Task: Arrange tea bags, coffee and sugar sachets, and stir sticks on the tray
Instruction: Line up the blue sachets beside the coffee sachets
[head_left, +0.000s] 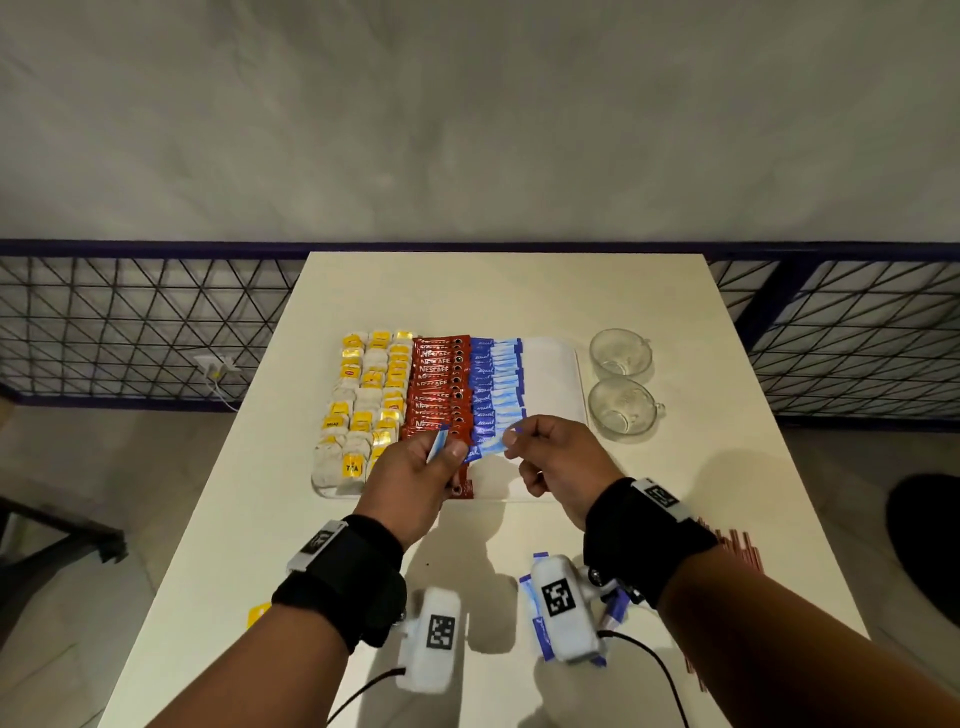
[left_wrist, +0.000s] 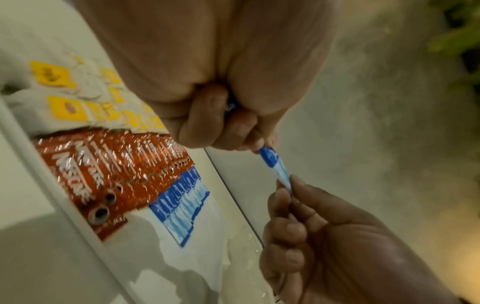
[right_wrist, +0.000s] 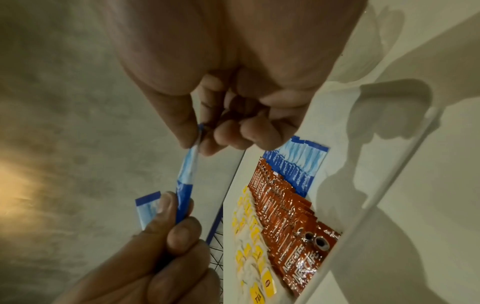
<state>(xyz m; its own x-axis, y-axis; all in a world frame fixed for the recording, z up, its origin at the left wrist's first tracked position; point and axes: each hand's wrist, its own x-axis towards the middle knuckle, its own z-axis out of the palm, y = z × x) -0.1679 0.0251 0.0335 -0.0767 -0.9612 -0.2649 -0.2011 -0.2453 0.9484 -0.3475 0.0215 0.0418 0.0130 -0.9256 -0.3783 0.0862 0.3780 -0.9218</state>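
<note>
Blue sugar sachets (head_left: 496, 387) already fill most of one column on the white tray (head_left: 558, 374), beside a full red column of coffee sachets (head_left: 441, 387) and three columns of tea bags (head_left: 363, 395) on its left side, so I judge the task well past the middle. One more blue sachet (left_wrist: 275, 166) is held above the near end of the tray: the left hand (head_left: 421, 473) pinches its dark end, with a second sachet behind the thumb, and the right hand (head_left: 561, 462) pinches the pale end, so each grip is closed on it. What remains, it seems, is the last sugar sachets (head_left: 535, 613) lying on the tabletop (head_left: 509, 291) near the wrists, and the stir sticks (head_left: 737, 551), which lie off the tray at the right. The right strip of the tray is bare. The wrist cameras and arms cover part of the loose sachets, so their number cannot be told; the sticks are partly hidden and cut off too. Two glass cups (head_left: 621, 384) stand beside the tray.
</note>
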